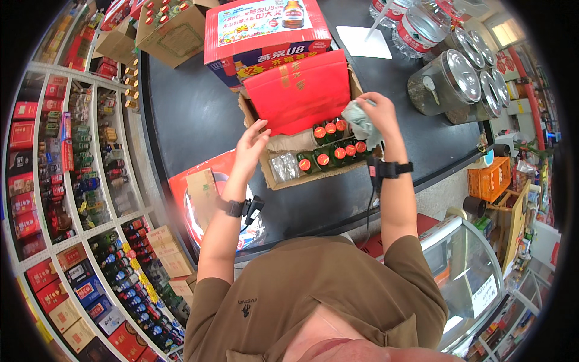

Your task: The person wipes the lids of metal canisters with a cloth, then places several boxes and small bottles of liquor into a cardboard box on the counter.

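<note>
A crumpled pale green cloth (360,121) is gripped in my right hand (379,113), over the right end of an open cardboard box (312,177). My left hand (249,151) is at the box's left side with its fingers apart. Its fingertips are by the lower left edge of a red gift bag (301,92); whether they touch it I cannot tell. The bag leans in the back of the box. In front of it stand several dark green bottles (339,153) with red and orange caps, plus clear plastic-wrapped items (284,167).
Behind the box stands a red and blue beer carton (267,31), and an open carton of bottles (174,38) is farther left. Lidded clear jars (445,79) and water bottles (418,31) stand right. A red plastic-wrapped package (217,199) lies on the black counter (181,104). Shelves line the left.
</note>
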Available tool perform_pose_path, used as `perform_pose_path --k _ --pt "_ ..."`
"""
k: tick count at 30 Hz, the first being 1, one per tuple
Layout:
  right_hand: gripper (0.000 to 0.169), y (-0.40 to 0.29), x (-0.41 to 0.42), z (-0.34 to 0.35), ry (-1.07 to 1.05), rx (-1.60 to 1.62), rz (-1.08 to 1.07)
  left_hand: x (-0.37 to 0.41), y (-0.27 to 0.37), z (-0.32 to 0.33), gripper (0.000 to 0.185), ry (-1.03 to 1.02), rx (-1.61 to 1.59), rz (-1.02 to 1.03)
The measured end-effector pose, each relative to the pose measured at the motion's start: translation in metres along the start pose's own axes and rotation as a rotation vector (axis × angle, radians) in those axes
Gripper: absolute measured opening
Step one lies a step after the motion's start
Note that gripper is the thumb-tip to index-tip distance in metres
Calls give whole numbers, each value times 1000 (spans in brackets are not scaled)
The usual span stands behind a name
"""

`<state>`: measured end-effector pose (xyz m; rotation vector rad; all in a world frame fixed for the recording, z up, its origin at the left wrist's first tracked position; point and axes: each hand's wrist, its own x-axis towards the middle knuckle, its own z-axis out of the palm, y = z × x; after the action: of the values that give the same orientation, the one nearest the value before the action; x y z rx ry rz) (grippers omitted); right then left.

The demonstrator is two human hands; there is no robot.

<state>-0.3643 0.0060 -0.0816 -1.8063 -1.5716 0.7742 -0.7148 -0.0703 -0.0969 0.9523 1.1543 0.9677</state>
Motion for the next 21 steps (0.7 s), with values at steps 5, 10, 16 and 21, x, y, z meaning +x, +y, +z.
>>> perform_pose_path --k 5,10,16,21 --pt "14 18 -42 -38 -81 552 88 -40 -39 -39 56 312 365 149" --pt "41 59 -111 -56 70 -48 325 -67 -52 -17 82 78 267 -328" --pt "69 69 -144 -15 -86 383 389 -66 -58 6 64 3 109 -370" --pt "45 65 -132 20 50 552 332 -63 -64 7 64 -20 230 -332"
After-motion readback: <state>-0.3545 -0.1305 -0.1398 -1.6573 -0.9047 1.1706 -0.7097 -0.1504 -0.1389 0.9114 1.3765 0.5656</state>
